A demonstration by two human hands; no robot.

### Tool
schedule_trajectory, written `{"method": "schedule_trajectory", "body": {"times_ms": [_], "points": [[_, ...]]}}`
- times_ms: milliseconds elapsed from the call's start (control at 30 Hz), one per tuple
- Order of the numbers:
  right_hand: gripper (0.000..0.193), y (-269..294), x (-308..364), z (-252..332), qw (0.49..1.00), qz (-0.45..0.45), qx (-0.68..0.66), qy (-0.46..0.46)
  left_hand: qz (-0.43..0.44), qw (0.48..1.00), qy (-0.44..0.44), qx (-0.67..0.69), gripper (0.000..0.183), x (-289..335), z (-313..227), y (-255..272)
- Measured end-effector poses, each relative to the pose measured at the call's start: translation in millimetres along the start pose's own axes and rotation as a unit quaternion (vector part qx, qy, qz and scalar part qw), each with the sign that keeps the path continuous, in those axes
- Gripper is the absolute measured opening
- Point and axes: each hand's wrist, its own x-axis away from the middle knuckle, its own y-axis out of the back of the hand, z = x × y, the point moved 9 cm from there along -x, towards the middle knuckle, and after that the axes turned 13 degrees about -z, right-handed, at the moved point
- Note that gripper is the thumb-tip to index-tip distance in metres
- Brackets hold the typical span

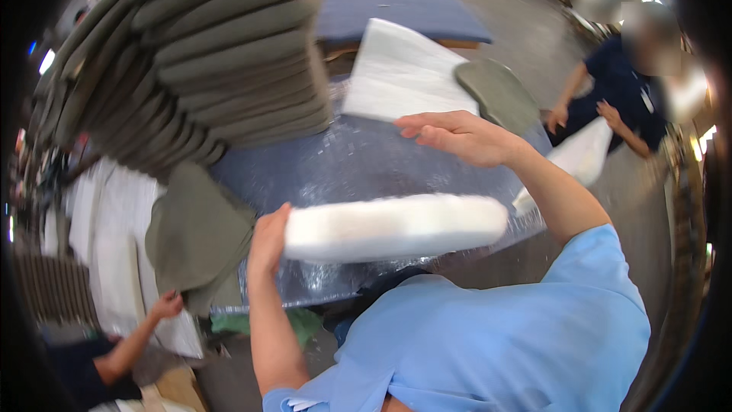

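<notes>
A thick white padded piece [396, 227], long and rounded at its right end, lies along the near side of the table in front of me. My left hand [267, 240] grips its left end, the fingertips at the far edge and partly hidden. Above the table, beyond the piece, my right hand [461, 140] is raised with its fingers stretched out and nothing in it. Behind that hand lie a white sheet of padding [404, 65] and a flat olive-green cushion piece [499, 95]. An olive-green fabric cover [200, 225] hangs over the left side of the table.
A tall stack of olive-green cushions [236, 53] stands at the far left of the plastic-covered table [305, 164]. A co-worker's hand [166, 305] touches the green cover at lower left. On the right, another person [621, 99] handles a white piece [576, 156]. A blue-topped table [404, 4] stands behind.
</notes>
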Motion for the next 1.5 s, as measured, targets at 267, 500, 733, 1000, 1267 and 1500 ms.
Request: {"method": "schedule_trajectory", "body": {"times_ms": [267,500,733,1000,1267,1500], "points": [[0.064,49,167,-179,0.915,-0.237,-0.257,-0.202,-0.015,0.997,0.068,0.018,0.043,-28,-8,-6],[0.048,-18,153,-192,0.913,-0.248,-0.284,-0.154,-0.027,0.993,0.104,0.039,0.044,-28,-4,-12],[0.052,-23,132,-170,0.907,-0.183,-0.335,-0.18,-0.018,0.947,-0.012,-0.321,0.053,-30,-65,16],[0.073,-21,140,-185,0.914,-0.167,-0.333,-0.16,0.2,0.687,-0.54,-0.443,0.081,155,-144,-242],[0.073,-40,229,-332,0.773,-0.374,-0.447,-0.25,0.148,0.708,-0.515,-0.461,0.07,142,-108,-222],[0.048,-107,230,-364,0.802,-0.348,-0.428,-0.229,0.134,0.792,-0.446,-0.395,0.055,120,-119,-119]]}}
